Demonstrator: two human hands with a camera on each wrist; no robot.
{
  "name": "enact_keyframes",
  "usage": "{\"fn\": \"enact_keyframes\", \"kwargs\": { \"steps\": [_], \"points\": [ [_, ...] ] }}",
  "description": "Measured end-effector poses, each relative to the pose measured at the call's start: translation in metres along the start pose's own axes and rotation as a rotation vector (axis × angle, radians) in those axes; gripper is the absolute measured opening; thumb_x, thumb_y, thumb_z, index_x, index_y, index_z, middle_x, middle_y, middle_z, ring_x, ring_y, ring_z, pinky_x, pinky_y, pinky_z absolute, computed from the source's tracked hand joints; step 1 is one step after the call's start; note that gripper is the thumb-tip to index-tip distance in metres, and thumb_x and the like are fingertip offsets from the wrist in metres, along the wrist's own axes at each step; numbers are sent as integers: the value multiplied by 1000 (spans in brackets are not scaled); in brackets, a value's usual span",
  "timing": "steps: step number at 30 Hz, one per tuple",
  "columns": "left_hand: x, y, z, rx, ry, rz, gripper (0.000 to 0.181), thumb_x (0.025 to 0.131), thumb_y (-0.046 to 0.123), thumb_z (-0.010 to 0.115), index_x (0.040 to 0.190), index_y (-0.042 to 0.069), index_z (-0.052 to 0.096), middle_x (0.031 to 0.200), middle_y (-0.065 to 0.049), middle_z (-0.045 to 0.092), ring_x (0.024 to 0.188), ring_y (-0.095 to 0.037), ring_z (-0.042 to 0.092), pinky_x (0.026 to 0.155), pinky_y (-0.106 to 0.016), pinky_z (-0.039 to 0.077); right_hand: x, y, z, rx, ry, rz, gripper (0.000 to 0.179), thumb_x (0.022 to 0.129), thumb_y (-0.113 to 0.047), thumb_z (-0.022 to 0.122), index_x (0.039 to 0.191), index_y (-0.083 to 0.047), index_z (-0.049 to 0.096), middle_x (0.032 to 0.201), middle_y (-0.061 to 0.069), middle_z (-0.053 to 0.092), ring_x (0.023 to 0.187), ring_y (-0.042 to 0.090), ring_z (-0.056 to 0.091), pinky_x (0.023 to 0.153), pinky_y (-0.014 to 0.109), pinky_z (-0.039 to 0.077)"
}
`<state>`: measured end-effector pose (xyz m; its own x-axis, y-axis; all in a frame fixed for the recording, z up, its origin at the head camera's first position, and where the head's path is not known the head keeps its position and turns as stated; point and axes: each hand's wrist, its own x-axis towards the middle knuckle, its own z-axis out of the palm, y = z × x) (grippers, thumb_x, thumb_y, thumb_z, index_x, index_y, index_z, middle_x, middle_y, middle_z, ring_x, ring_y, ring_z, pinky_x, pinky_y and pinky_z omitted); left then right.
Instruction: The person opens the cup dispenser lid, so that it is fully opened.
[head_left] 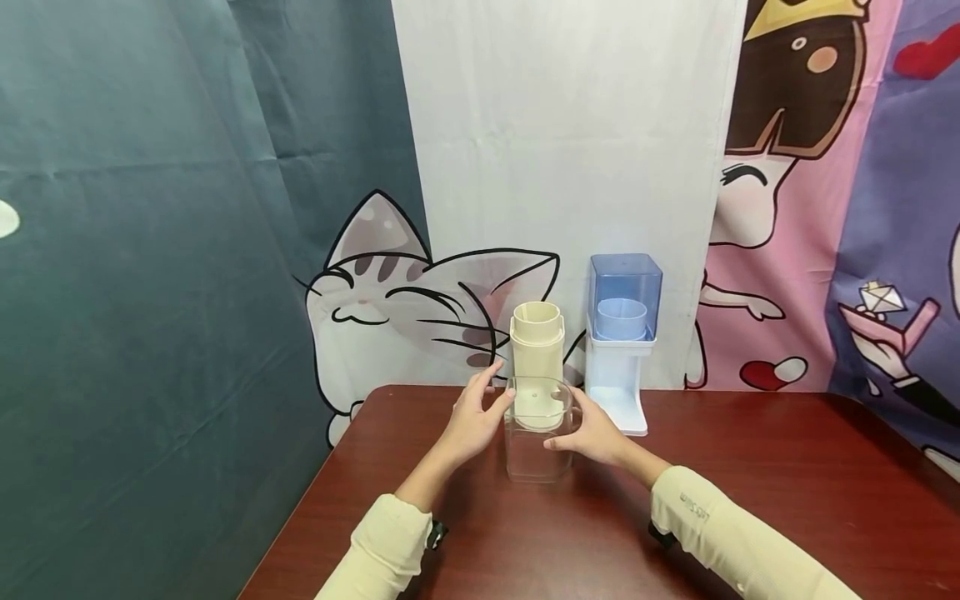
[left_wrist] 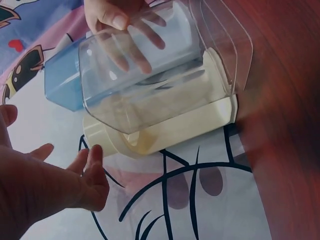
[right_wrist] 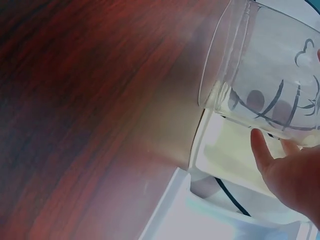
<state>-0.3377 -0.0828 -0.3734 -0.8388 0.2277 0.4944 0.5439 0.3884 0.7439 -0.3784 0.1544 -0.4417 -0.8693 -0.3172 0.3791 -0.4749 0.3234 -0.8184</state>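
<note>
A clear plastic container (head_left: 538, 457) stands upright in front of a cream dispenser (head_left: 537, 354), overlapping its lower part in the head view. My left hand (head_left: 472, 421) is to the container's left, fingers spread and thumb apart; the left wrist view shows this hand (left_wrist: 65, 182) holding nothing. On the other side is my right hand (head_left: 596, 429), its thumb towards the container's front. Through the clear wall (left_wrist: 165, 105) in the left wrist view, the right hand's extended fingers (left_wrist: 137, 52) lie along the far side. The right thumb (right_wrist: 260, 147) comes right up to the container's edge in the right wrist view.
A white dispenser (head_left: 617, 379) with a translucent blue cover (head_left: 626, 279) stands at the back right, beside the cream one. Both are near the far edge of the reddish-brown wooden table (head_left: 757, 467). Behind hangs a printed cloth backdrop (head_left: 570, 150) with cartoon figures.
</note>
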Motion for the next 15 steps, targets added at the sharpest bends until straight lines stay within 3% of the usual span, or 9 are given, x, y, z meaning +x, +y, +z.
{"fn": "enact_keyframes", "kwargs": {
  "steps": [5, 8, 10, 15],
  "points": [
    [-1, -1, 4, -37, 62, 28, 50, 99, 27, 59, 146, 15, 49, 143, -11, 50, 119, -30, 55, 98, -57, 41, -2, 3, -13, -117, -39, -22, 112, 67, -21, 91, 155, -6, 22, 143, 28, 45, 123, 44, 52, 92, 52, 49],
    [-3, -2, 7, -35, 88, 53, 48, 98, 26, 59, 144, 14, 50, 141, -13, 51, 118, -30, 54, 98, -56, 41, -5, 8, -25, -133, -4, -59, 105, 71, -16, 87, 154, -8, 24, 142, 26, 47, 123, 44, 52, 87, 53, 51],
    [-4, -2, 10, -27, 117, 50, 47, 99, 28, 59, 143, 15, 52, 138, -13, 52, 116, -29, 52, 97, -56, 40, -7, 9, -32, -135, 60, -105, 94, 74, -12, 83, 153, -8, 30, 140, 25, 51, 119, 45, 54, 83, 55, 52],
    [-7, -5, 16, -27, 232, 5, 46, 97, 34, 59, 140, 19, 54, 135, -8, 53, 115, -27, 48, 95, -55, 33, -10, 6, -41, -235, 313, -214, 71, 81, -9, 80, 144, -9, 48, 133, 21, 60, 108, 45, 62, 75, 53, 55]
  ]
}}
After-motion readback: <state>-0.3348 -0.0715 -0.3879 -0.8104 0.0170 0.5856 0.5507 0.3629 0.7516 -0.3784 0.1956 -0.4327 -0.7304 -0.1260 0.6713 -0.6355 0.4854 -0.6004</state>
